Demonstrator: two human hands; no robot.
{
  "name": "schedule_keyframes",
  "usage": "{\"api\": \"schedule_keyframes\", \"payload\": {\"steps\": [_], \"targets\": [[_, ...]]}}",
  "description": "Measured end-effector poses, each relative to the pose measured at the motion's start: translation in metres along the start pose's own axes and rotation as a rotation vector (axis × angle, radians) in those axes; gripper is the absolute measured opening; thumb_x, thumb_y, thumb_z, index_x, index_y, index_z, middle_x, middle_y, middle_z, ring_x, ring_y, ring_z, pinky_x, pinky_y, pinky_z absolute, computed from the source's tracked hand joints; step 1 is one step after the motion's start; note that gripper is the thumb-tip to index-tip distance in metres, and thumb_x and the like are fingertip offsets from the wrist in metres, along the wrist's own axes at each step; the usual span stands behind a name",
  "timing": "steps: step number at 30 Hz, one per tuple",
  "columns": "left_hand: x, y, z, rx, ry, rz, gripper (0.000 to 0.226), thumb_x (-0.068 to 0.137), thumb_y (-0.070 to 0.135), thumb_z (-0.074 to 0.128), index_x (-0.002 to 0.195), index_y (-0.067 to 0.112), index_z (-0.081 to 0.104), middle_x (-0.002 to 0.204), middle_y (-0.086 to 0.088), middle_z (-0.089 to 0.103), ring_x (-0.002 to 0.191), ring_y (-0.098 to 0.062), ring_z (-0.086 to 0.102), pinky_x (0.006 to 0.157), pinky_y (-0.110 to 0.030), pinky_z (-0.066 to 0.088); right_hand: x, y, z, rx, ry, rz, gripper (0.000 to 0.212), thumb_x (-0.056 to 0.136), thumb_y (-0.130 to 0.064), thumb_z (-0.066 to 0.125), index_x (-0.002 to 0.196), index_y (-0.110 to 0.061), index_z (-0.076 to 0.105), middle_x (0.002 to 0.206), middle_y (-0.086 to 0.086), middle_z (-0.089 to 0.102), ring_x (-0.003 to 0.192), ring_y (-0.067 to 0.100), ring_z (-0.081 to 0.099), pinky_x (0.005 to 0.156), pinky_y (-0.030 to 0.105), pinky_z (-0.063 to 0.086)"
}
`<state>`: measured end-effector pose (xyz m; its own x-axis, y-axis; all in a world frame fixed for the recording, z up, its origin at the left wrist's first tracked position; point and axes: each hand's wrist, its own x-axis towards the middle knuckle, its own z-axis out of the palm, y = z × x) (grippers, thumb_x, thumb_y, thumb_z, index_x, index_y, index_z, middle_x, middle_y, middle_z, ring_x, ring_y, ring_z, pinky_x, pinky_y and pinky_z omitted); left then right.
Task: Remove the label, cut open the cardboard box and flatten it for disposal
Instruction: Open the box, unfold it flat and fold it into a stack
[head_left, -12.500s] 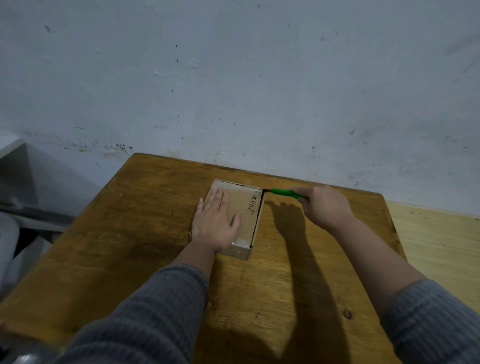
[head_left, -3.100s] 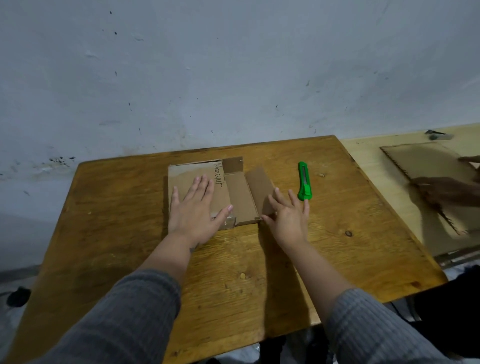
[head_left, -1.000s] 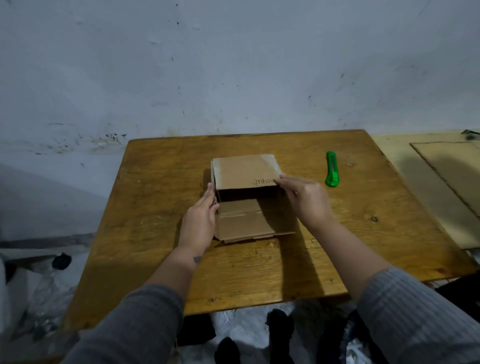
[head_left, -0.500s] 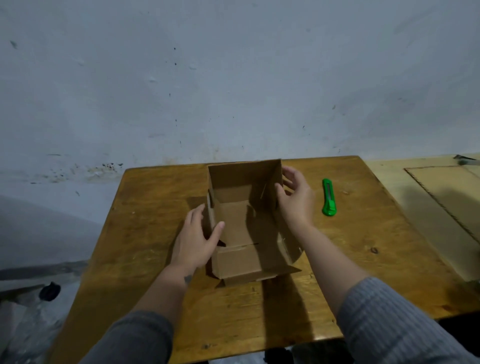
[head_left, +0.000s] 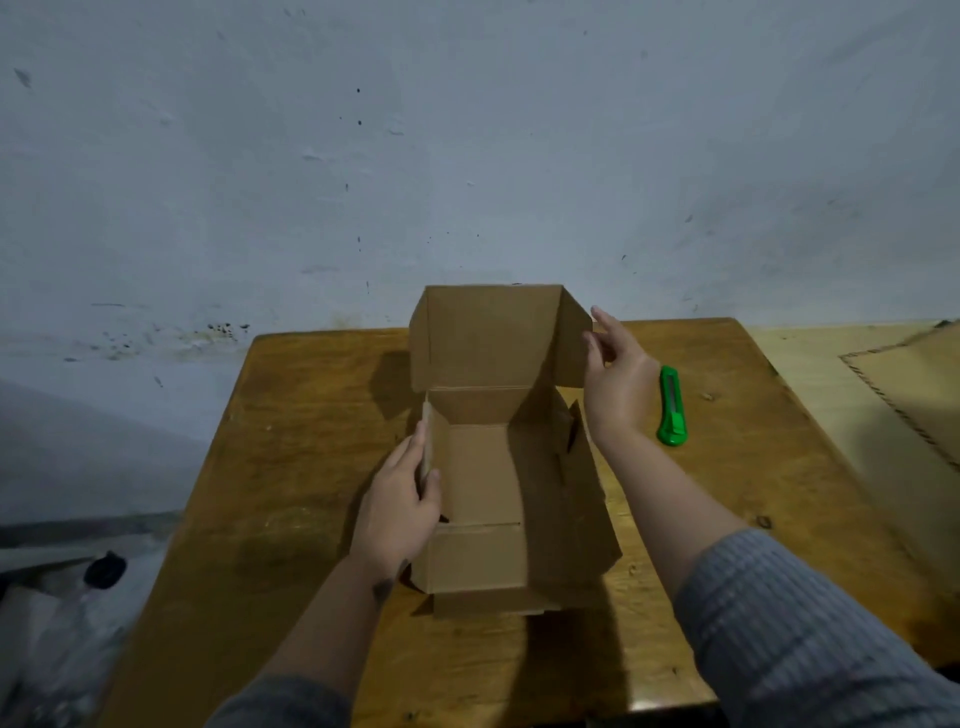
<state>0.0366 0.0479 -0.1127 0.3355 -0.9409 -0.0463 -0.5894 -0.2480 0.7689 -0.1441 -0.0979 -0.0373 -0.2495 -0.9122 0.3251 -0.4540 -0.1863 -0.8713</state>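
A brown cardboard box (head_left: 483, 478) stands open in the middle of the wooden table (head_left: 291, 467), its lid flap raised upright at the far side. My left hand (head_left: 400, 509) grips the box's left wall, thumb inside and fingers outside. My right hand (head_left: 615, 374) is beside the raised lid's right side flap, fingers nearly straight, touching its edge. The box's right wall leans outward. A green utility knife (head_left: 671, 406) lies on the table just right of my right hand. No label is visible on the box.
A pale wall rises right behind the table. A second lighter table (head_left: 810, 374) adjoins on the right with a flat cardboard sheet (head_left: 919, 384) on it. Bags and dark clutter (head_left: 104, 569) lie on the floor to the left.
The lid flap has swung up higher and the box has opened wider. My right hand rose along the lid's right edge; my left hand stayed on the left wall. The knife has not moved.
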Motion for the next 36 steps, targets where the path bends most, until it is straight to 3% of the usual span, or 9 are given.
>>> {"api": "schedule_keyframes", "payload": {"steps": [6, 12, 18, 21, 24, 27, 30, 33, 36], "targets": [[-0.014, -0.004, 0.005, -0.065, 0.030, 0.007, 0.062, 0.098, 0.027, 0.046, 0.151, 0.035, 0.015, 0.155, 0.013, 0.027, 0.138, -0.013, 0.035, 0.108, -0.040, 0.042, -0.014, 0.016, 0.007, -0.007, -0.113, 0.006, 0.042, 0.091, -0.008, 0.058, 0.128, -0.029, 0.057, 0.110, 0.000, 0.071, 0.089, 0.005, 0.064, 0.075, 0.016, 0.050], [-0.014, -0.005, 0.001, -0.085, 0.022, 0.029, 0.060, 0.098, 0.024, 0.047, 0.151, 0.029, 0.019, 0.154, 0.011, 0.028, 0.138, -0.013, 0.035, 0.109, -0.037, 0.041, -0.008, 0.026, 0.026, -0.275, -0.285, -0.066, 0.066, 0.092, -0.015, 0.055, 0.142, -0.046, 0.026, 0.109, 0.004, 0.068, 0.091, 0.022, 0.064, 0.078, 0.044, 0.056], [-0.015, -0.003, 0.006, -0.068, 0.057, 0.063, 0.061, 0.097, 0.024, 0.050, 0.151, 0.028, 0.021, 0.152, 0.009, 0.031, 0.134, -0.006, 0.036, 0.103, -0.025, 0.041, 0.012, 0.029, 0.045, -0.417, -0.425, -0.112, 0.063, 0.092, -0.016, 0.054, 0.146, -0.035, 0.027, 0.120, 0.008, 0.063, 0.103, 0.028, 0.061, 0.091, 0.047, 0.050], [-0.014, -0.001, 0.007, -0.063, 0.040, 0.039, 0.061, 0.097, 0.026, 0.048, 0.151, 0.029, 0.020, 0.155, 0.008, 0.029, 0.139, -0.013, 0.033, 0.109, -0.036, 0.041, 0.009, 0.031, 0.045, -0.519, -0.479, -0.159, 0.063, 0.092, -0.019, 0.053, 0.147, -0.029, 0.025, 0.139, 0.007, 0.051, 0.126, 0.028, 0.047, 0.106, 0.046, 0.036], [-0.014, 0.006, 0.004, -0.016, -0.017, 0.012, 0.062, 0.099, 0.033, 0.044, 0.152, 0.033, 0.013, 0.157, 0.011, 0.023, 0.139, -0.013, 0.032, 0.107, -0.033, 0.040, -0.005, 0.028, 0.038, -0.659, -0.475, -0.238, 0.057, 0.093, -0.025, 0.051, 0.146, -0.026, 0.029, 0.156, 0.004, 0.026, 0.143, 0.026, 0.023, 0.116, 0.047, 0.016], [-0.018, 0.016, 0.004, 0.168, -0.037, 0.002, 0.065, 0.100, 0.041, 0.036, 0.153, 0.030, -0.001, 0.160, 0.011, 0.010, 0.143, -0.011, 0.024, 0.110, -0.033, 0.033, -0.034, 0.021, 0.031, -0.576, -0.550, -0.241, 0.047, 0.094, -0.022, 0.051, 0.140, -0.024, 0.042, 0.155, 0.002, 0.029, 0.144, 0.021, 0.023, 0.118, 0.044, 0.014], [-0.021, 0.027, 0.001, 0.512, 0.046, 0.129, 0.065, 0.100, 0.044, 0.028, 0.151, 0.024, -0.008, 0.161, 0.006, -0.008, 0.147, -0.009, 0.000, 0.120, -0.038, 0.009, -0.073, 0.019, 0.025, -0.546, -0.702, -0.211, 0.045, 0.093, -0.019, 0.051, 0.137, -0.023, 0.045, 0.152, 0.002, 0.036, 0.142, 0.020, 0.027, 0.118, 0.046, 0.018], [-0.025, 0.036, 0.000, 0.780, -0.025, 0.258, 0.060, 0.101, 0.041, 0.024, 0.152, 0.021, 0.001, 0.162, 0.002, -0.004, 0.148, -0.011, -0.005, 0.121, -0.042, -0.001, -0.109, 0.026, 0.021, -0.619, -0.850, -0.181, 0.052, 0.095, -0.021, 0.044, 0.145, -0.019, 0.031, 0.158, 0.005, 0.020, 0.147, 0.023, 0.010, 0.119, 0.051, 0.011], [-0.031, 0.034, 0.004, 0.973, -0.110, 0.180, 0.065, 0.100, 0.047, 0.018, 0.152, 0.015, -0.004, 0.161, -0.005, -0.009, 0.147, -0.018, -0.012, 0.119, -0.049, -0.004, -0.133, 0.033, 0.018, -0.712, -0.974, -0.157, 0.056, 0.099, -0.032, 0.032, 0.150, -0.017, 0.013, 0.161, 0.007, -0.003, 0.147, 0.025, -0.010, 0.117, 0.053, -0.004]]}}
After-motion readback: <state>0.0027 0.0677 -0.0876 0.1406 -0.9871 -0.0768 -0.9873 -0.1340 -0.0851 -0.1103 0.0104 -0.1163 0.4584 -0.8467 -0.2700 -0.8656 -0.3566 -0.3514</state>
